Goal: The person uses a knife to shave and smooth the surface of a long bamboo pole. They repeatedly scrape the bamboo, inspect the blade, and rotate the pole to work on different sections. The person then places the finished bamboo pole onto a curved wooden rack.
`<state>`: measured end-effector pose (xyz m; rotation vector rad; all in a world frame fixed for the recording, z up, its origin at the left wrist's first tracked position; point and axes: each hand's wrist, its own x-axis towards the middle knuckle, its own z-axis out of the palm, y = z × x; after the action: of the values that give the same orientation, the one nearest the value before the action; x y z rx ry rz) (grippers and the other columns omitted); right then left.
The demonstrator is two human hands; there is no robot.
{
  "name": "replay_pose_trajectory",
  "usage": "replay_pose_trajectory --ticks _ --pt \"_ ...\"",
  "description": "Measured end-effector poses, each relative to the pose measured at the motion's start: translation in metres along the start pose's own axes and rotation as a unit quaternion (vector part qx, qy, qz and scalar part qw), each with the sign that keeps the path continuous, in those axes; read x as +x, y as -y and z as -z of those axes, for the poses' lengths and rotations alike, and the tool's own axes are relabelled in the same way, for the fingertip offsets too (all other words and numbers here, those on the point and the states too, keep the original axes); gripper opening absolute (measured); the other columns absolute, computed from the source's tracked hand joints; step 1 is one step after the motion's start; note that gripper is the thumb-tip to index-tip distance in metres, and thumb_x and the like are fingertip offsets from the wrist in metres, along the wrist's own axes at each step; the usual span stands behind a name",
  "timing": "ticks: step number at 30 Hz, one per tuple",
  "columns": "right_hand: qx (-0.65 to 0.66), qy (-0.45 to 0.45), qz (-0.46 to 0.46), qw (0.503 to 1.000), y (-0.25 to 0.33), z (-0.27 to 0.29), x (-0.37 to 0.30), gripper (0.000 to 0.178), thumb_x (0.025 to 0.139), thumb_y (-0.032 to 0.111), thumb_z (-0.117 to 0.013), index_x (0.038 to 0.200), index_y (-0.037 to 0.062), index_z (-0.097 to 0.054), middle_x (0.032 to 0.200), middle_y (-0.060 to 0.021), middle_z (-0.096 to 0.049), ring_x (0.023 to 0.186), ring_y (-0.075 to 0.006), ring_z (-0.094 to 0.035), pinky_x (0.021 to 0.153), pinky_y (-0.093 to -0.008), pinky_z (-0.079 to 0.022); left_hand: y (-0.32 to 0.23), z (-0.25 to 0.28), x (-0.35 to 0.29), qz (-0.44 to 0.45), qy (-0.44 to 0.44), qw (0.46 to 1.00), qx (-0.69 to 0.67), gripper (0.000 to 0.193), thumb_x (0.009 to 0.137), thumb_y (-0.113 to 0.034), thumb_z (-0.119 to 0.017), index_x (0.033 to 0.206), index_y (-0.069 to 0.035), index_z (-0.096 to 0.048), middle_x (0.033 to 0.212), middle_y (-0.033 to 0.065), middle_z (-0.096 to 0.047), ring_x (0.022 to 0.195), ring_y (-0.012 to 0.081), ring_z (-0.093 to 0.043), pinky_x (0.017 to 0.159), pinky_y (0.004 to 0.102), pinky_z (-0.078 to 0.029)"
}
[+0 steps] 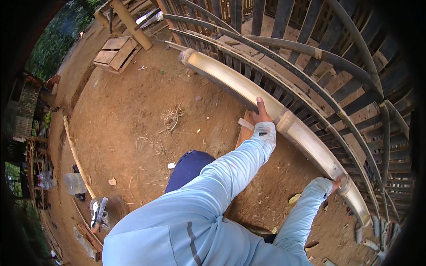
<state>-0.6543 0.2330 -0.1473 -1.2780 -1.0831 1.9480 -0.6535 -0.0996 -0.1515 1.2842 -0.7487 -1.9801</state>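
Note:
A long half-round length of split bamboo (313, 146), pale and hollow inside, runs slantwise beside the slatted fence. My left hand (262, 113) is closed around its near edge around mid-length, thumb up over the rim and the other fingers mostly hidden underneath. Farther down the bamboo, close to a node, my right hand (336, 184) grips the same edge; most of its fingers are out of sight. Just beside my left hand, a pale flat strip (246, 124) sticks out above a reddish-brown wooden piece (243, 134). I cannot tell what the strip is.
A curved fence (306, 66) of dark slats and bamboo rails borders the right side. A wooden crate (116, 54) stands at the far left. A long pole (76, 153), a clear plastic jug (74, 183) and a stump (116, 208) lie left. Cut bamboo pieces (370, 243) are at lower right.

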Motion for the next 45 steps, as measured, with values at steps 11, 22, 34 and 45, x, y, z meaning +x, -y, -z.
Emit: replay_pose_trajectory --ticks 11,22,34,45 --pt "0.044 0.023 -0.009 0.999 -0.015 -0.026 0.052 0.043 0.073 0.027 -0.070 0.106 -0.0011 -0.067 0.103 -0.0149 -0.070 0.083 -0.0301 -0.067 0.076 -0.0424 -0.052 -0.015 -0.026 -0.009 0.006 0.002 0.999 0.041 0.125 0.074 -0.079 -0.064 0.141 0.022 -0.030 0.139 0.0356 -0.046 0.126 0.0384 -0.052 0.105 0.0381 -0.042" --pt "0.092 0.013 -0.031 0.995 -0.006 -0.043 -0.030 0.034 0.070 0.024 -0.068 0.097 0.0031 -0.068 0.099 -0.0130 -0.070 0.077 -0.0279 -0.066 0.065 -0.0421 -0.052 -0.031 -0.028 0.018 -0.008 0.013 0.999 0.047 0.121 0.076 -0.084 -0.054 0.133 0.021 -0.043 0.131 0.0331 -0.054 0.118 0.0359 -0.055 0.103 0.0378 -0.040" --pt "0.082 0.101 0.044 0.991 -0.028 -0.026 0.031 0.045 0.073 0.019 -0.067 0.111 -0.0029 -0.060 0.106 -0.0182 -0.066 0.085 -0.0307 -0.063 0.077 -0.0412 -0.050 -0.025 -0.028 0.002 0.026 0.153 0.988 -0.001 0.096 0.088 -0.073 -0.052 0.148 -0.001 -0.034 0.151 0.0214 -0.036 0.132 0.0312 -0.045 0.107 0.0397 -0.041" --pt "0.142 0.006 0.126 0.982 -0.032 -0.061 -0.032 0.062 0.076 0.010 -0.060 0.135 -0.0017 -0.043 0.117 -0.0189 -0.062 0.104 -0.0300 -0.059 0.095 -0.0355 -0.044 -0.051 -0.037 -0.008 0.128 0.157 0.965 -0.166 0.099 0.081 -0.070 -0.062 0.153 -0.009 -0.034 0.164 0.0134 -0.014 0.149 0.0280 -0.019 0.121 0.0435 -0.008"
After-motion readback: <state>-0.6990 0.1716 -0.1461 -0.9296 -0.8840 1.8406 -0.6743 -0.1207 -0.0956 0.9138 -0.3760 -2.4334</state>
